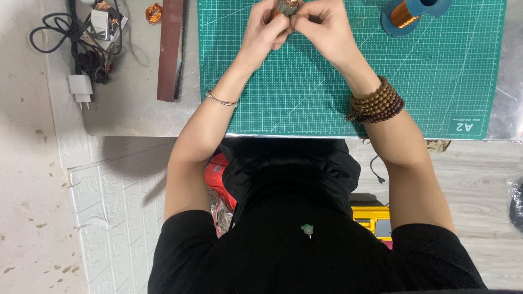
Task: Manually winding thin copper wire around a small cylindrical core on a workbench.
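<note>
A teal-green cutting mat (348, 81) ruled with a fine pale grid and diagonal lines was seen at the far side. Copper-orange wire was wound on a blue spool (414, 13) at the far right. Brown wooden beads (377, 103) were worn at one wrist, a silver bangle (220, 100) at the other. A white plug (81, 90) and black cables (60, 32) were seen far left.

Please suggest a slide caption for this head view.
Both hands, left hand and right hand, hold a small metal part over a green mat.
</note>
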